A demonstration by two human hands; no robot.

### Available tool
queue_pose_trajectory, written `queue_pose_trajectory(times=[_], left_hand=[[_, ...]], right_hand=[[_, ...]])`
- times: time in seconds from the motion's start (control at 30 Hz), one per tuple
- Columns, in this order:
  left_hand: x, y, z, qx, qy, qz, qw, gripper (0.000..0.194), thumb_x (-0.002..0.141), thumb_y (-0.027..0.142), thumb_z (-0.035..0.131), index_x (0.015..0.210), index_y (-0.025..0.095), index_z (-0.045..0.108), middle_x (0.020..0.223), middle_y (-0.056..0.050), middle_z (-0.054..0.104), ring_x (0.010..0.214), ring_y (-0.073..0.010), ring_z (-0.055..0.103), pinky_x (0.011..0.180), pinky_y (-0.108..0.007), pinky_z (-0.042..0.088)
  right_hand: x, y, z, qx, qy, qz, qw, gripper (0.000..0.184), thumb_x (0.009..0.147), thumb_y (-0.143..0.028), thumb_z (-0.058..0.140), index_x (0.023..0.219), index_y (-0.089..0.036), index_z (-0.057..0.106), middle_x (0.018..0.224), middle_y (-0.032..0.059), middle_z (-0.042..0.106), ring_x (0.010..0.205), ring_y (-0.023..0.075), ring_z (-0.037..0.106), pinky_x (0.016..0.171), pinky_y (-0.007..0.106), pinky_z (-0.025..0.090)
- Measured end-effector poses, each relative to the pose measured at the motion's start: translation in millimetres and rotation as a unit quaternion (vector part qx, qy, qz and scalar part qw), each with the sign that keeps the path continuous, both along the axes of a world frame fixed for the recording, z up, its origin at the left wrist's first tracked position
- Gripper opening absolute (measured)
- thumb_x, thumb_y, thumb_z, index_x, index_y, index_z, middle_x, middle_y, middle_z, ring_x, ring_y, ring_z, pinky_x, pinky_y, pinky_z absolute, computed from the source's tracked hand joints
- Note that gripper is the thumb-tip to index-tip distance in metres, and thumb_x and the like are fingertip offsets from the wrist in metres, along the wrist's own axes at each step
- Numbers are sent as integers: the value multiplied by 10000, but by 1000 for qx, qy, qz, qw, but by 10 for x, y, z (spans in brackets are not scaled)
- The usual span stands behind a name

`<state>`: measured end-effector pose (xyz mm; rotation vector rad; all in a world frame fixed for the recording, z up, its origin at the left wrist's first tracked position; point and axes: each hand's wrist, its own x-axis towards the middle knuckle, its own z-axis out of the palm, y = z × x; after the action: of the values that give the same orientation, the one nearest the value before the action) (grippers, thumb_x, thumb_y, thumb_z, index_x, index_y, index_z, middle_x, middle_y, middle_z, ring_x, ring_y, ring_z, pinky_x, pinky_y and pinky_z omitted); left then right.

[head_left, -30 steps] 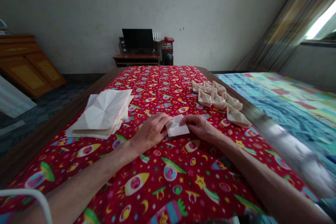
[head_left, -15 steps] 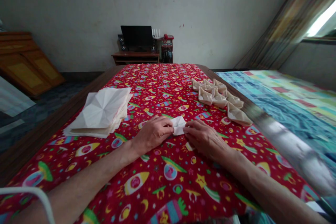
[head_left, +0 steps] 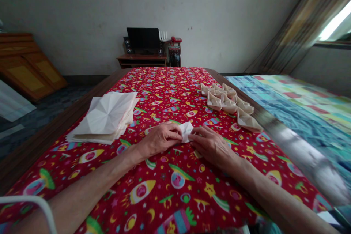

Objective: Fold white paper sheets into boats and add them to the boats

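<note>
A small folded piece of white paper (head_left: pixel 187 131) lies low over the red patterned cloth, between both hands. My left hand (head_left: pixel 161 136) pinches its left side, fingers closed. On its right side, the fingertips of my right hand (head_left: pixel 210 142) are closed on the paper too. The fingers hide the paper's outer edges. To the left rests a stack of creased white paper sheets (head_left: pixel 106 115). Several folded cream paper shapes (head_left: pixel 229 103) sit grouped at the right.
The red cloth (head_left: pixel 170 182) covers a dark wooden table (head_left: pixel 90 97). A monitor (head_left: pixel 143 40) and a red telephone (head_left: pixel 176 39) stand beyond its far end. At the right is a bed (head_left: pixel 304 109). A white curved tube (head_left: pixel 41 204) shows at lower left.
My right hand has shifted slightly left along the paper, and the paper sits a little differently between the fingers. The stack and the folded shapes have not moved.
</note>
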<state>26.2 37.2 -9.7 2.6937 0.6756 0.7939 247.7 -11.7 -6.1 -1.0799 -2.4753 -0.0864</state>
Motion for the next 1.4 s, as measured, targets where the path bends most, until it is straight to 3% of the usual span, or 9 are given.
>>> queue_pose_trajectory(times=[0.2, 0.37, 0.67, 0.87, 1.03, 1.2, 1.4], left_hand=[[-7, -17, -20, 15, -10, -8, 1000, 114, 857, 198, 595, 860, 223, 705, 908, -9, 671, 884, -139, 580, 823, -256, 461], [1, -36, 4, 20, -14, 38, 999, 74, 837, 208, 619, 874, 184, 677, 921, -36, 653, 901, -164, 587, 835, -288, 477], [-19, 41, -27, 38, -12, 36, 999, 123, 890, 180, 533, 920, 172, 652, 925, -54, 645, 931, -170, 592, 842, -303, 485], [29, 65, -22, -20, -46, 106, 993, 83, 843, 161, 583, 775, 171, 630, 816, -23, 624, 801, -149, 600, 732, -264, 488], [79, 79, -41, -19, -35, 138, 990, 118, 865, 178, 547, 759, 166, 598, 800, -14, 581, 808, -153, 565, 744, -271, 465], [111, 96, -78, 1, -3, 188, 982, 183, 895, 258, 508, 760, 169, 594, 815, -15, 542, 797, -159, 546, 754, -290, 463], [127, 160, -109, 21, 46, 206, 977, 217, 910, 292, 491, 776, 166, 607, 839, -21, 533, 810, -158, 547, 757, -291, 458]], right_hand=[[14, 16, -15, -11, 2, -2, 1000, 184, 912, -215, 492, 965, -184, 665, 976, 89, 619, 873, 186, 530, 709, 281, 456], [-8, 22, -20, 25, -31, -16, 999, 164, 909, -255, 513, 959, -191, 656, 949, 76, 621, 841, 184, 529, 690, 284, 437], [-77, 4, -4, 58, -64, -51, 995, 185, 919, -229, 473, 928, -206, 657, 909, 65, 630, 792, 177, 528, 618, 273, 384], [-100, 70, -31, -50, 85, -75, 992, 209, 905, -223, 482, 828, -188, 673, 833, 51, 639, 726, 138, 561, 606, 235, 378], [-83, 132, -68, -118, 138, -163, 970, 190, 873, -309, 539, 767, -197, 651, 684, 10, 636, 600, 130, 557, 555, 235, 346], [-105, 85, -77, -60, 104, -192, 974, 201, 898, -303, 487, 808, -186, 623, 709, 34, 639, 635, 147, 569, 610, 251, 357], [-152, 51, -59, -16, 32, -202, 979, 242, 913, -269, 435, 708, -205, 547, 695, 36, 604, 604, 142, 525, 601, 258, 337]])
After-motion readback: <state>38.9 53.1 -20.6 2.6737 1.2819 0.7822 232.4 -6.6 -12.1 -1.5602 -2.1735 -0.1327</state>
